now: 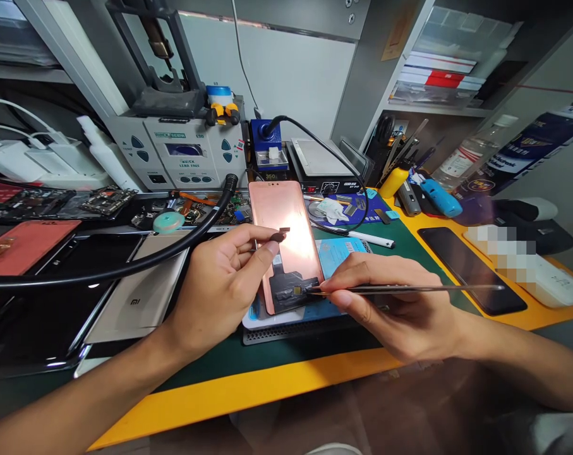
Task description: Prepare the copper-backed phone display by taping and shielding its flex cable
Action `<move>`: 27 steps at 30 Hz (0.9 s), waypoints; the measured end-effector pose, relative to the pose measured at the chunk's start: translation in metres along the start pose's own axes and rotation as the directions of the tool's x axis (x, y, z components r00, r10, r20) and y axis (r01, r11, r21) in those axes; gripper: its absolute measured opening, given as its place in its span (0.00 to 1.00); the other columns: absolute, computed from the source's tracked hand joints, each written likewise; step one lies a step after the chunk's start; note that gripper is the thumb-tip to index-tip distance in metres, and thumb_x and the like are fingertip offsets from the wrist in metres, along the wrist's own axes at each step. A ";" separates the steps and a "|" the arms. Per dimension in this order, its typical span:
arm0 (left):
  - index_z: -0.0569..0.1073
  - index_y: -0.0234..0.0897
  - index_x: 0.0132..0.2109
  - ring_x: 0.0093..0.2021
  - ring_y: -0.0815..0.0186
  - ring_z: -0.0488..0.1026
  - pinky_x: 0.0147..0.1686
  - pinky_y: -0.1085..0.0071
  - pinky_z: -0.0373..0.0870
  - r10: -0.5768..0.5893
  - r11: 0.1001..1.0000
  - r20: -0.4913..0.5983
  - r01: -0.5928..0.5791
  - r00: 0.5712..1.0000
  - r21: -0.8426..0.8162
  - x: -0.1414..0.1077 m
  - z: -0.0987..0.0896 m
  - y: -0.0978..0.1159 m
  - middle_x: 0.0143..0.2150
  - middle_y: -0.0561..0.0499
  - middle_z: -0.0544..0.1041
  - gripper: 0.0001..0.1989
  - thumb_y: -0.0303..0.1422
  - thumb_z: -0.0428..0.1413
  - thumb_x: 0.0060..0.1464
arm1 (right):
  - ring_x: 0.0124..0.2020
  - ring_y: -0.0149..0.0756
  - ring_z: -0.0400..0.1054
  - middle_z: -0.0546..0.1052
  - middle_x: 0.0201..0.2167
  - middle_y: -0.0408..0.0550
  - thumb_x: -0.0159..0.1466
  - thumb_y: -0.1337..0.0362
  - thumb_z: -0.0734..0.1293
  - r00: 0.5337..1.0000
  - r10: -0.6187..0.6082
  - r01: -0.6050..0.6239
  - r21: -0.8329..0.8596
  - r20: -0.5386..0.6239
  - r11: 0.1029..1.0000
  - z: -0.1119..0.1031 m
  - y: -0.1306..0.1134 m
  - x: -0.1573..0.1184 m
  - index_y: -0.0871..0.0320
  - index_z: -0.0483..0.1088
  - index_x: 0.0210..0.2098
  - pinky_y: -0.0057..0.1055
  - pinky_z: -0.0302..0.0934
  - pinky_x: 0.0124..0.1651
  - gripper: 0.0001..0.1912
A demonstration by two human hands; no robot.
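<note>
A phone screen panel [279, 205] with a copper-coloured back lies tilted in front of me. Black film and a flex section [289, 287] cover its near end. My left hand [213, 287] is over the panel's left edge, pinching a small dark flex cable end [278, 237] between thumb and forefinger. From the right, my right hand [400, 309] grips a pair of slim dark tweezers [438, 289]. The tweezer tips are at the black flex section near the panel's lower right corner; whether they pinch anything is too small to tell. Beneath the panel is a light blue packet [336, 253].
A thick black hose [172, 256] crosses the left side from the rework station [182, 151]. Several phones and panels, including a white phone back [134, 294], lie left. A dark phone [470, 268] lies right. Bottles and tools stand at the back right.
</note>
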State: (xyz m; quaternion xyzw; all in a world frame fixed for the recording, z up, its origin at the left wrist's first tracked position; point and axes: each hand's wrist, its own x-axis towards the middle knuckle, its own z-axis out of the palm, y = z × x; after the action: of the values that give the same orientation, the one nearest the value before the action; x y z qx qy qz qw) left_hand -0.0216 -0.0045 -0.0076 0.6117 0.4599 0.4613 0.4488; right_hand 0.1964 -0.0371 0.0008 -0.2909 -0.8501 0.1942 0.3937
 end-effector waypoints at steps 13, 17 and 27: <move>0.78 0.35 0.41 0.31 0.75 0.74 0.30 0.85 0.68 0.001 1.000 -0.012 -0.001 1.000 0.003 0.000 0.001 -0.002 0.31 0.56 0.79 0.07 0.33 0.61 0.56 | 0.31 0.32 0.72 0.80 0.30 0.54 0.62 0.79 0.66 1.000 0.015 -0.016 0.053 0.013 0.998 0.001 0.000 0.002 0.69 0.75 0.39 0.30 0.66 0.37 0.07; 0.78 0.36 0.41 0.31 0.74 0.74 0.30 0.84 0.68 0.012 1.000 -0.014 -0.011 1.000 0.010 0.000 0.001 -0.002 0.32 0.56 0.80 0.07 0.33 0.60 0.56 | 0.32 0.32 0.73 0.80 0.31 0.55 0.62 0.79 0.67 1.000 -0.020 0.020 0.031 -0.013 0.999 0.001 0.001 0.002 0.70 0.75 0.39 0.30 0.67 0.39 0.07; 0.78 0.35 0.41 0.30 0.74 0.74 0.29 0.84 0.68 0.022 1.000 -0.014 -0.022 1.000 0.018 0.000 0.000 -0.002 0.31 0.56 0.79 0.07 0.33 0.61 0.56 | 0.32 0.32 0.73 0.80 0.31 0.55 0.63 0.79 0.66 1.000 -0.002 0.002 0.006 0.018 1.000 0.001 0.000 0.001 0.69 0.75 0.39 0.30 0.67 0.38 0.06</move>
State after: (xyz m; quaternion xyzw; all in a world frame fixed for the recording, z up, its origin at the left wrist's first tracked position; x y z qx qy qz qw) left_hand -0.0217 -0.0037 -0.0098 0.6175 0.4604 0.4663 0.4352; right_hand 0.1952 -0.0368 0.0008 -0.2871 -0.8533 0.1991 0.3871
